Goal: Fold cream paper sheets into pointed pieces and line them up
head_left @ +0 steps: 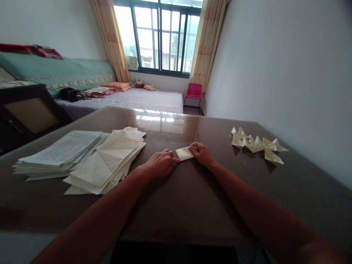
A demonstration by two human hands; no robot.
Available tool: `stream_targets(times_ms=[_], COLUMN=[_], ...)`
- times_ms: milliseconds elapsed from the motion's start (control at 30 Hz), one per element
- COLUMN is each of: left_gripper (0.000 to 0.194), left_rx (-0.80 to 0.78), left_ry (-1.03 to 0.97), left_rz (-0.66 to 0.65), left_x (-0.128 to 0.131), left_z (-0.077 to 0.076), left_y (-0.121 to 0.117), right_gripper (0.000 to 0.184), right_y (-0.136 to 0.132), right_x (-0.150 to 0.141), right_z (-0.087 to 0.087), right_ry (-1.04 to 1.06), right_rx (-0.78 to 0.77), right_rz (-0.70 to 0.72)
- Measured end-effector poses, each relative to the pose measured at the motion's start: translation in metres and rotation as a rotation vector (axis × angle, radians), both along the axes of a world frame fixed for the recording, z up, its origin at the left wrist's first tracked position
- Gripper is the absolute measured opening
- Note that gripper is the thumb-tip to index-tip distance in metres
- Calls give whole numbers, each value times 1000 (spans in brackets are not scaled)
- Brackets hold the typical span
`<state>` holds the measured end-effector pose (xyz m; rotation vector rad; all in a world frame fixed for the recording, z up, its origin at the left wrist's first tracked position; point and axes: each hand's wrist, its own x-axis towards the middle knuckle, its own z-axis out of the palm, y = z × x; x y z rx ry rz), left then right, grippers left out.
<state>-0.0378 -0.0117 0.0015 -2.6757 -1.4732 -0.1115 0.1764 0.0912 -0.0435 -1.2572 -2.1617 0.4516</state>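
Observation:
A small cream sheet of folded paper (183, 153) lies on the table between my two hands. My right hand (202, 153) is closed on its right end, thumb and fingers pinching the edge. At the lower left corner, a digit of my left hand (162, 163) presses on the paper, while its other fingers are bent together beside it. To the left of my left hand is a stack of creased cream paper sheets (110, 157). Several folded paper pieces with pointed tips (254, 144) stand grouped on the right side of the table.
A stack of greyish printed sheets (64, 148) sits at the left of the brown glossy table (176, 205). Beyond the table are a bed (154, 98), a pink chair (194, 91) and a window. A dark cabinet (30, 110) stands at the left, a white wall at the right.

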Motion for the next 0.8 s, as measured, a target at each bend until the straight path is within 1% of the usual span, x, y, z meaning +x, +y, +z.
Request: stream_targets(times_ms=[133,267,433,567,667,733,800], left_gripper=[47,45,46,47,46,43,37], left_rx=[-8,-8,-21,-30,-30,-20,28], left_ry=[-1,-13,-27,-46,-58,-66,-109], left_rz=[16,37,43,53,52,48,62], left_x=[0,-1,-1,0,-2,-2,0], left_z=[1,1,0,1,2,1,-1], left_y=[-1,-1,0,0,0,1,3], right_gripper=[25,25,27,27,27,27,26], right_y=[5,8,4,3,4,4,4], right_x=[-5,-11,-15,-16,-16,-16,-15], right_z=[9,12,6,6,8,8,9], right_ry=[-180,-280,-304,-330,-353,-368,-380], right_rx=[-46,-4,77,133,145,145,144], right_rz=[-41,-43,-109,-78,-53,-43,-40])
